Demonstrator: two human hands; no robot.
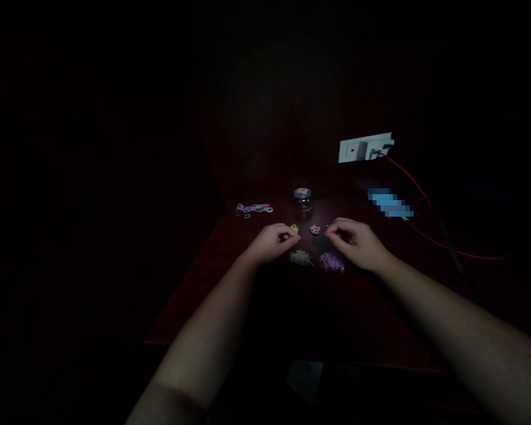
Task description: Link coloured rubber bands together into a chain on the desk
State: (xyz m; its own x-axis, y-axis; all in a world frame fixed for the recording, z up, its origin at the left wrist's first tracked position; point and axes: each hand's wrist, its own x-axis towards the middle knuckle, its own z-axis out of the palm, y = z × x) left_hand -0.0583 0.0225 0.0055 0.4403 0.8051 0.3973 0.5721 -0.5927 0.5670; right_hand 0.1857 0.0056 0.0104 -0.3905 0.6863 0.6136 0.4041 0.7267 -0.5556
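My left hand [274,242] is closed in a pinch above the dark red table, next to a small bunch of yellow bands [294,228]. Opposite it, my right hand [358,243] also pinches thumb and finger together, and a tiny green bit shows by its fingertips. What either pinch holds is too small to make out. Between the hands lies a small pink bunch of bands [315,229]. Nearer to me are a pile of olive-green strips [301,257] and a pile of purple ones [331,261].
A lidded clear jar [302,200] stands behind the hands. Mixed coloured bands [253,208] lie at the back left. At the right are a blurred-out blue object [390,203] and a red cable [409,174] running from a wall socket [354,149]. The surroundings are very dark.
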